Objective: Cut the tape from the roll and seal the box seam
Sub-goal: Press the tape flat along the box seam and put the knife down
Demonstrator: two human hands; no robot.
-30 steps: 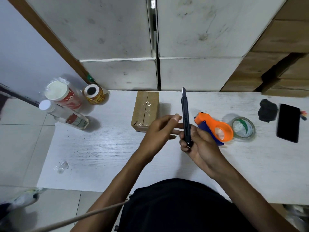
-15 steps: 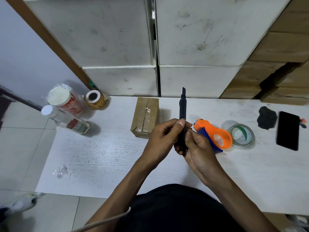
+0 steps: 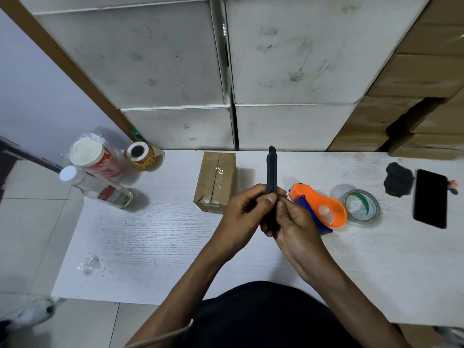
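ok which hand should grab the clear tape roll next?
Right, probably. The clear tape roll lies on the right hand's side, beyond the orange dispenser. Left hand could keep the black utility knife.

Box (image 3: 215, 181) left of tape roll (image 3: 361, 207)

White table (image 3: 155, 237) bears box (image 3: 215, 182), tape roll (image 3: 361, 208), perhaps a phone (image 3: 430, 198).

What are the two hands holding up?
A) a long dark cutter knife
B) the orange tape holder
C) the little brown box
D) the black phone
A: the left hand and right hand both grip the dark cutter knife, pointing away from the person; the other three things lie on the table.
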